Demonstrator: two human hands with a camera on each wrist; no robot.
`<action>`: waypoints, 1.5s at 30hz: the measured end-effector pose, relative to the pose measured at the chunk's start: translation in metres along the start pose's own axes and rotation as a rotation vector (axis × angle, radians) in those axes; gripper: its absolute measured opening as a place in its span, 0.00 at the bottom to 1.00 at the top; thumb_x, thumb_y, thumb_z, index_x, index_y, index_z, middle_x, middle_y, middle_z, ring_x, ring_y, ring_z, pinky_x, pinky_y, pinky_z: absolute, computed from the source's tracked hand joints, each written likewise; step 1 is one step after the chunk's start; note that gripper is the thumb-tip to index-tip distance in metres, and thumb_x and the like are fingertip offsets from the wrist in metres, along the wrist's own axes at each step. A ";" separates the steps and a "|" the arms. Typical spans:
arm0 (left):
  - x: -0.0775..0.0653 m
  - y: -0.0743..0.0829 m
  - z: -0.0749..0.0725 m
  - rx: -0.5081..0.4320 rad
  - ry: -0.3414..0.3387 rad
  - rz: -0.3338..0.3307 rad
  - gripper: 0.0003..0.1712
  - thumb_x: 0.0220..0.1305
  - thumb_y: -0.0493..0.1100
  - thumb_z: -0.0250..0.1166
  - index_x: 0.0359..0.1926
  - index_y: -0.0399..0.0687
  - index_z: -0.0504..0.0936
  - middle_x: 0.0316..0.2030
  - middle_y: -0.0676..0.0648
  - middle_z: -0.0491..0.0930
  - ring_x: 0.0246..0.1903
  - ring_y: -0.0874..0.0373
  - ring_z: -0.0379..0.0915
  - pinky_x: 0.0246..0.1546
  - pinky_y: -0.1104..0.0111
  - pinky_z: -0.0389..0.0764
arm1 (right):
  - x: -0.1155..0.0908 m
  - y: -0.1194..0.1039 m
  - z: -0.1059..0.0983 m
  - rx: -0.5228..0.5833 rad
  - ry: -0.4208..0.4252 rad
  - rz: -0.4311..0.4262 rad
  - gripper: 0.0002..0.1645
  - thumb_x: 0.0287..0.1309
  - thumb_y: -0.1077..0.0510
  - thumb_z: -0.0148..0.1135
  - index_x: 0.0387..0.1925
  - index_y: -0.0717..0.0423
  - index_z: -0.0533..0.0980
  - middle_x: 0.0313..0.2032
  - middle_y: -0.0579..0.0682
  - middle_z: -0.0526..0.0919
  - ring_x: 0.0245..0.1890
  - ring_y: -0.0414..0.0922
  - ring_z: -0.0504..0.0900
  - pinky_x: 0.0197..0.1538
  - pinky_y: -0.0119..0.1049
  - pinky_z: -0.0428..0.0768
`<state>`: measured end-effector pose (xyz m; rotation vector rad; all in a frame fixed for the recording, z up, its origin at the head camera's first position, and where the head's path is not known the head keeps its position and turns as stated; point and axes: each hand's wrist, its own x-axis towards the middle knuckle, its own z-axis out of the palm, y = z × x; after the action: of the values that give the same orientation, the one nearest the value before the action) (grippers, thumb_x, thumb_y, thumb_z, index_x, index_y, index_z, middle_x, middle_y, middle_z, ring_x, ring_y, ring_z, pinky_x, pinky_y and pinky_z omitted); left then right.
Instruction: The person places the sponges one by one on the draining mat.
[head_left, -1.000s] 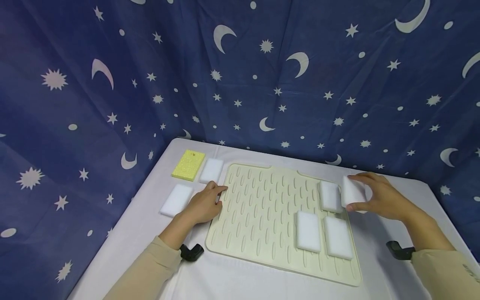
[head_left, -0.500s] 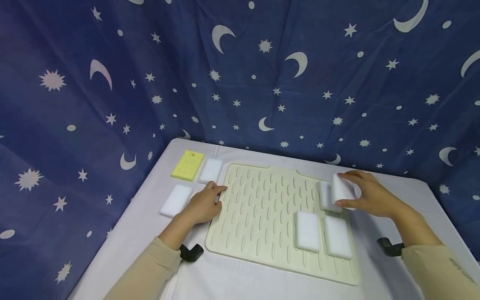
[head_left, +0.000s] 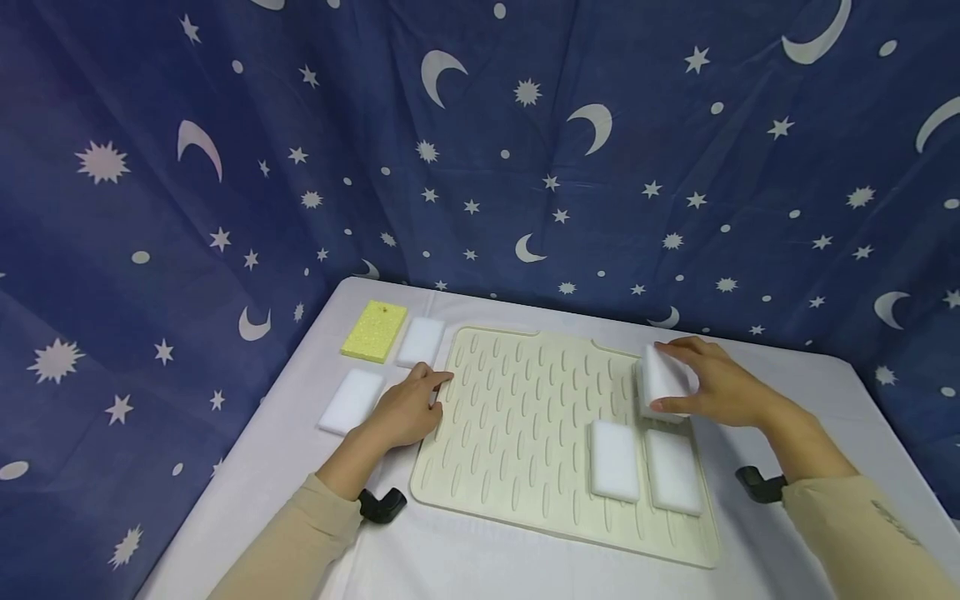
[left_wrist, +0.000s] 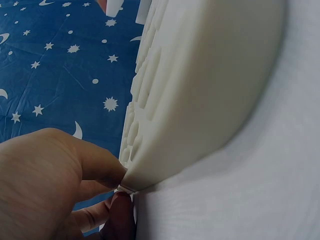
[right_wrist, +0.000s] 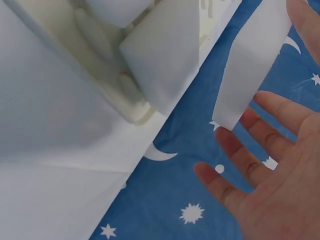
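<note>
Our right hand [head_left: 720,387] grasps white sponge [head_left: 662,377] over mat [head_left: 517,417], above a sponge already there. Left hand [head_left: 405,408] pinches mat edge. Two sponges [head_left: 613,460] placed near us; three more [head_left: 352,400] wait on table [head_left: 285,433].

We see our right hand [right_wrist: 270,165] at lower right, fingers spread, thumb at top right, gripping a white foam block [right_wrist: 252,62] by its narrow sides. Another white foam block [right_wrist: 162,62] lies on the cream ribbed mat [right_wrist: 95,52], at the mat's corner; a third [right_wrist: 117,9] is cut off at the frame top. The mat sits on the white worktop [right_wrist: 55,165] near its edge. Blue star-and-moon cloth [right_wrist: 175,200] is behind.
</note>
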<state>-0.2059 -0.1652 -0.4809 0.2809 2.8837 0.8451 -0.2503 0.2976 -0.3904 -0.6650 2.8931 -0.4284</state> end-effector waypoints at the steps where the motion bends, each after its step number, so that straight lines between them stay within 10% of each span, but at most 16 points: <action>1: 0.000 0.000 0.000 0.001 0.000 -0.001 0.29 0.70 0.39 0.60 0.71 0.48 0.75 0.49 0.46 0.72 0.26 0.55 0.67 0.30 0.66 0.69 | 0.001 0.000 0.001 -0.005 -0.004 0.006 0.66 0.47 0.27 0.75 0.77 0.59 0.63 0.72 0.65 0.65 0.71 0.66 0.62 0.68 0.71 0.64; 45: 0.001 0.001 0.002 -0.013 -0.007 -0.007 0.30 0.70 0.38 0.60 0.72 0.48 0.74 0.48 0.47 0.71 0.23 0.55 0.65 0.28 0.66 0.69 | 0.050 -0.034 0.016 -0.107 -0.115 0.025 0.65 0.48 0.27 0.75 0.77 0.58 0.63 0.70 0.64 0.68 0.68 0.66 0.68 0.67 0.68 0.69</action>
<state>-0.2066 -0.1636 -0.4821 0.2715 2.8701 0.8598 -0.2775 0.2423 -0.3985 -0.6456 2.8268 -0.2261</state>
